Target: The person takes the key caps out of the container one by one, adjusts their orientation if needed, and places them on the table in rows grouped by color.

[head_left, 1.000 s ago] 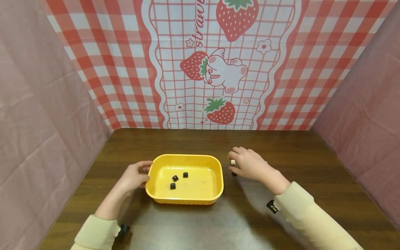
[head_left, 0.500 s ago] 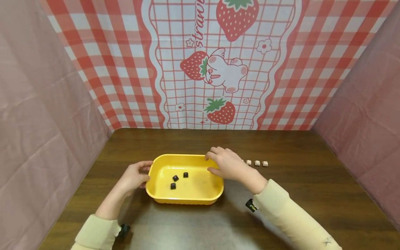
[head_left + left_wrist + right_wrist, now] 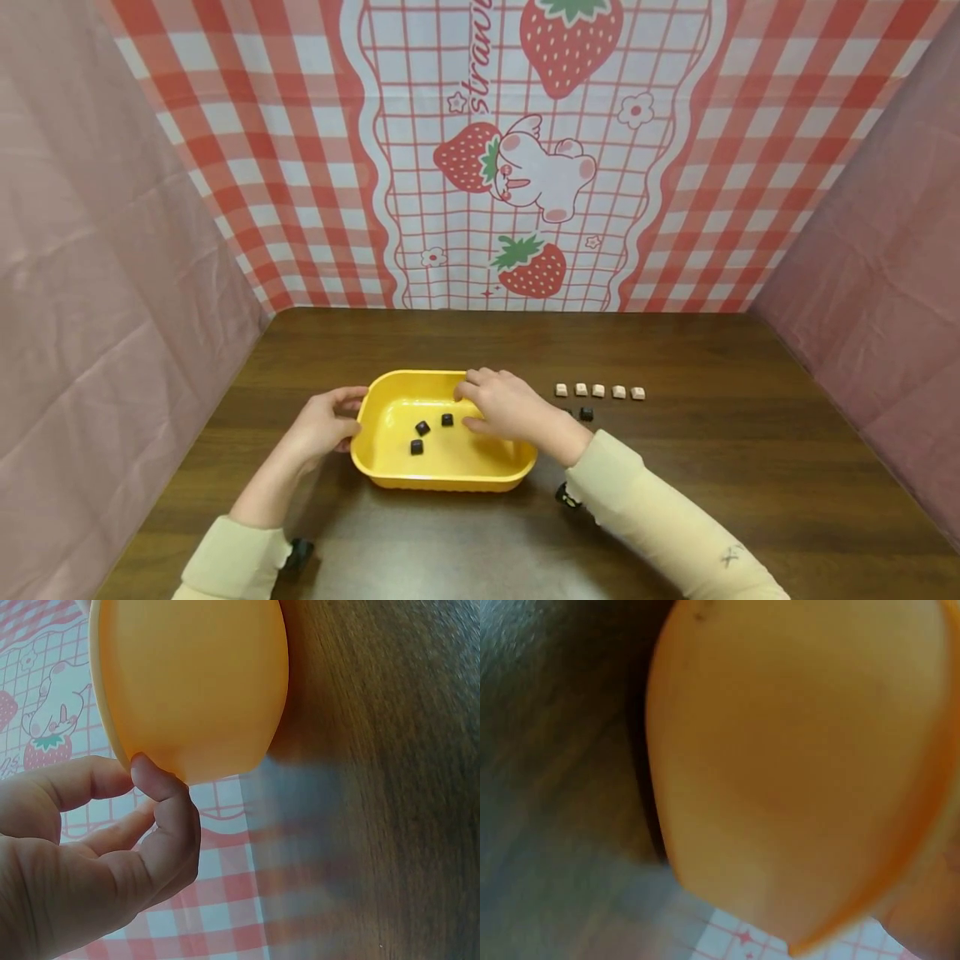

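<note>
A yellow plastic bin (image 3: 444, 483) stands on the table with three black keycaps (image 3: 417, 447) on its floor. At its left end my left hand (image 3: 318, 429) holds the rim; in the left wrist view the fingers (image 3: 161, 780) of that hand bend against the bin's corner. My right hand (image 3: 501, 406) reaches over the bin's right side, fingers loosely bent above the interior, right of the black keycaps. No object shows between its visible fingers. The right wrist view is filled mostly by the bin's outer wall (image 3: 780, 772), with only a sliver of hand (image 3: 930, 915).
Right of the bin, several white keycaps (image 3: 598, 391) lie in a row across the wooden table (image 3: 705, 467). In front of them sits a black keycap (image 3: 587, 414), with another partly hidden behind my right wrist. A strawberry-patterned cloth (image 3: 315, 167) hangs at the back.
My right hand has moved left from beside the white keycaps, over the bin's right rim, and into the space above its floor. The row is now uncovered. My left hand stays at the rim.
</note>
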Demonstrator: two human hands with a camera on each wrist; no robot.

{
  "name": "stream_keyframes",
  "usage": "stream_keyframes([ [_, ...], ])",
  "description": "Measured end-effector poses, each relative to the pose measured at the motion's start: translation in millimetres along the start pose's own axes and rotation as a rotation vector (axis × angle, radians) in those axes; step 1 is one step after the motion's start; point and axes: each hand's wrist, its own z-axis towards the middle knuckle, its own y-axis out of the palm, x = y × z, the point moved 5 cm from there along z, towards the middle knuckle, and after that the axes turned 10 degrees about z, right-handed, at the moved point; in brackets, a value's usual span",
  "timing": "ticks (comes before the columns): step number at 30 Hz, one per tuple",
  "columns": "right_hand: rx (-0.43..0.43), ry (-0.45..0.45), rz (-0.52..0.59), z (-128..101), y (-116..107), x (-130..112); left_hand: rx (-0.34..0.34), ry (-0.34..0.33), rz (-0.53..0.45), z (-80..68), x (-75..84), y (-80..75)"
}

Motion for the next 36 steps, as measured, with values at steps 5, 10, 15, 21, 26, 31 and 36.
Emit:
stream_keyframes([
  [5, -0.018, -0.024, 0.013, 8, 11, -2, 0.003, 0.003, 0.000, -1.5, 1.3, -0.3],
  [10, -0.049, -0.013, 0.028, 14, 20, -1, 0.007, 0.004, -0.001, -2.9, 2.4, 0.2],
  [15, -0.070, -0.008, 0.035, 17, 29, 0, 0.011, 0.012, -0.002, -3.4, 3.4, 0.6],
  [21, -0.099, 0.016, 0.054, 20, 36, 2, 0.012, 0.019, -0.005, -3.7, 4.3, 0.5],
  [26, -0.115, 0.014, 0.045, 22, 40, 3, 0.015, 0.031, -0.006, -3.0, 4.9, 0.6],
  [31, -0.124, -0.001, 0.030, 23, 43, 3, 0.012, 0.025, 0.008, -3.1, 5.1, 1.3],
  [36, -0.114, -0.028, 0.034, 25, 45, 2, 0.009, 0.016, 0.022, -3.4, 5.1, 1.2],
])
